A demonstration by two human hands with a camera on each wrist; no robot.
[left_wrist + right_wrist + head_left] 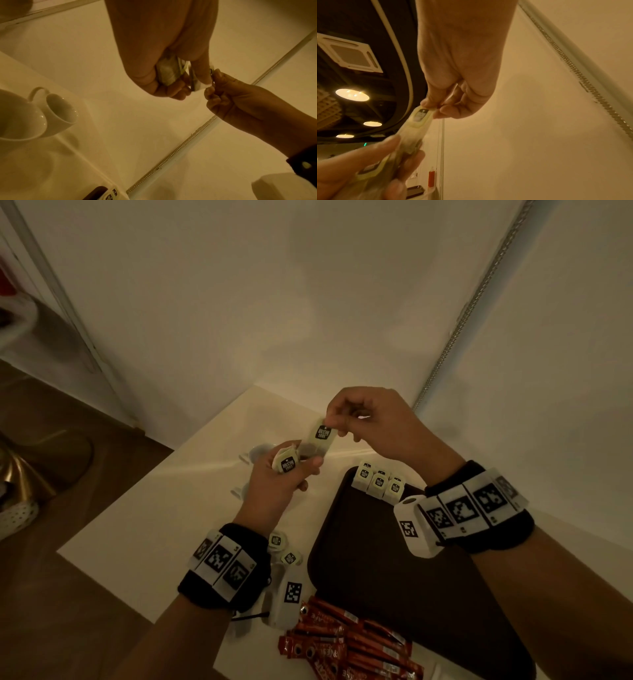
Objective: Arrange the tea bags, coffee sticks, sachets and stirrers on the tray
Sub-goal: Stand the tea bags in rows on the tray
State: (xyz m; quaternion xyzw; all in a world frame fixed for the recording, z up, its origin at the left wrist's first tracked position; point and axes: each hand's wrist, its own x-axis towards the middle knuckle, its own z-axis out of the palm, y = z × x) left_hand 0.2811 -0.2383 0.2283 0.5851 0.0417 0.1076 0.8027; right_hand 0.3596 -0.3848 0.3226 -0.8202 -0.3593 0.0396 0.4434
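Head view: raised hands (370, 422) pinch one tea bag (322, 436).

cream wall (274, 302), wooden floor (51, 594), warm dim light

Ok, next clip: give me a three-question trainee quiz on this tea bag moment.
1. True or false: the tray already holds three tea bags at its far corner.
2. Which hand pinches the single tea bag by its top edge? A) left hand B) right hand
3. Fill in: the red coffee sticks lie on the ____, not on the tray.

Key
1. True.
2. B: the right hand pinches it, while the left hand holds a small stack of tea bags.
3. Table.
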